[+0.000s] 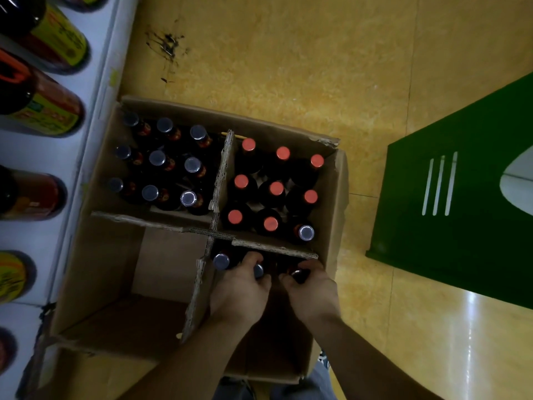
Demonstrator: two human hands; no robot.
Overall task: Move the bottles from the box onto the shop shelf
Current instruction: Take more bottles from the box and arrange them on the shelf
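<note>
The shop shelf [95,67] runs down the left edge of the view and already carries big dark shelf bottles [43,111] with yellow labels. The box [333,197] sits on the yellow floor [288,53] right up against it, so the carry looks short. A green bin-like thing [450,226] stands well apart on the right (not in the way). Cardboard dividers [222,168] split the box into four cells. The far-left one is packed with grey-capped bottles [157,158], and the far-right one holds red-capped bottles [276,188] plus one with a silver cap. The near-left cell shows bare cardboard, and the near-right is where the person is working.

Both hands are down in that near-right cell. The left hand [239,287] has its fingers curled round the neck of the middle bottle [258,270], whose grey cap peeks out between them. The right hand [313,287] is wrapped over the top of the outer bottle [297,274], with its cap barely showing. A third, loose bottle [221,261] stands just beside the left knuckles, touching or nearly so.

To do this bit well, he'd probably want to grip each neck below the cap rather than the cap itself and pull straight up until the bases clear the divider. These look like glass, so the two should be kept from clinking. The left wrist should also stay off that loose bottle so it doesn't tip into the gap
</note>
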